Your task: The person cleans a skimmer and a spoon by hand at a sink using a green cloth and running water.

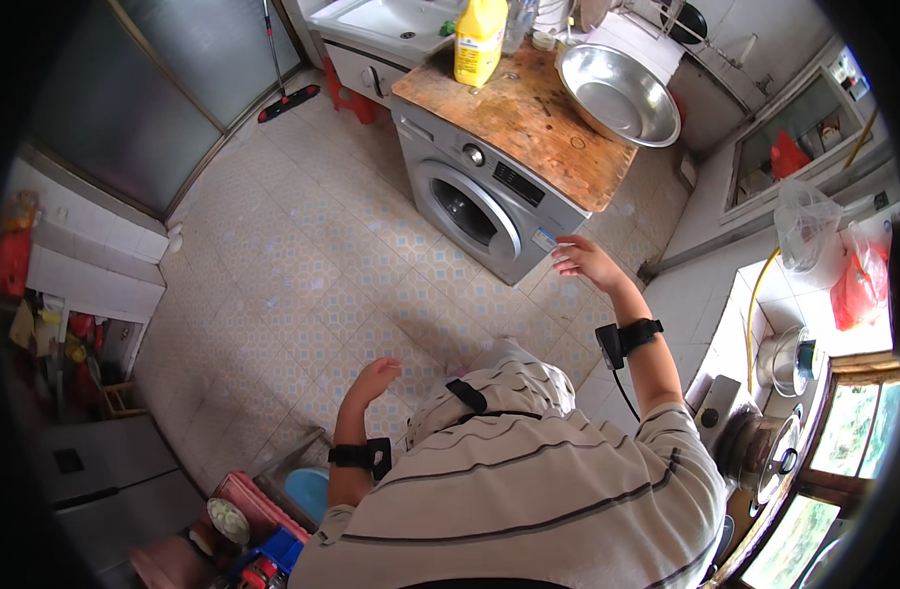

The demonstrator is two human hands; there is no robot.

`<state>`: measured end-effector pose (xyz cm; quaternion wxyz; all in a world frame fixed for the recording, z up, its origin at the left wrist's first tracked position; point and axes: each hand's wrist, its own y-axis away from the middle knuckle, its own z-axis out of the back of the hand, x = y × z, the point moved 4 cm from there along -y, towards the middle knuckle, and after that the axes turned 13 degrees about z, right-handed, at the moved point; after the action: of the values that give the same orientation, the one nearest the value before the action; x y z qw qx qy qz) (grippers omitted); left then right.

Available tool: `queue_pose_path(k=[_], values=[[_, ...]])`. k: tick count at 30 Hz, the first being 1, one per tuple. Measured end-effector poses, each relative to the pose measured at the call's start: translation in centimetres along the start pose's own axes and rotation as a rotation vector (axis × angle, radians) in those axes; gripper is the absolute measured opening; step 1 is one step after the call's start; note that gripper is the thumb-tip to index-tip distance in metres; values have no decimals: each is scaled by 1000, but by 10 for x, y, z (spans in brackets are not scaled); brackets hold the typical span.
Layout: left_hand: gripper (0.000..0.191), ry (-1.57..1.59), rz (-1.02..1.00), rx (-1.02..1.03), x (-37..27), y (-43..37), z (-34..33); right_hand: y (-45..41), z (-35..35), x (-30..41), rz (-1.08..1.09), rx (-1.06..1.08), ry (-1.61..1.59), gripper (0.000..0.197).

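My left hand (376,381) hangs over the patterned tile floor (332,243), its fingers loosely bent and holding nothing that shows. Out to the right, my right hand (581,259) is empty, fingers apart, near the lower front corner of a grey front-loading washing machine (520,276); whether it touches the machine cannot be told. A worn wooden board (527,140) lies on top of the machine. On the board stand a yellow plastic bottle (479,48) and a wide stainless steel basin (618,96), whose rim reaches past the board's right edge.
A white washbasin (391,22) adjoins the machine, with a red plastic stool (354,107) below. A broom (289,103) leans by sliding doors. At right are a stove (715,416), a pot (748,449) and hanging plastic bags (858,287). A fridge (126,493) and red crate (262,504) stand lower left.
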<state>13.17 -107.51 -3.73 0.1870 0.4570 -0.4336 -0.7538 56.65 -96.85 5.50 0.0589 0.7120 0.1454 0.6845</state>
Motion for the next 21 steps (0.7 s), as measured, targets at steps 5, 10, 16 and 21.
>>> queue_pose_path(k=[5, 10, 16, 21], values=[[39, -145, -31, -66, 21, -27, 13, -21, -4, 13, 41, -208, -187, 37], [41, -286, 26, 77, 12, -40, 33, -65, 14, 6, 140, -386, -298, 31], [42, -425, 91, -15, -28, -66, 87, -162, 81, 13, 265, -653, -632, 40], [42, -486, 105, -36, -98, -95, 132, -204, 122, 42, 281, -809, -903, 79]])
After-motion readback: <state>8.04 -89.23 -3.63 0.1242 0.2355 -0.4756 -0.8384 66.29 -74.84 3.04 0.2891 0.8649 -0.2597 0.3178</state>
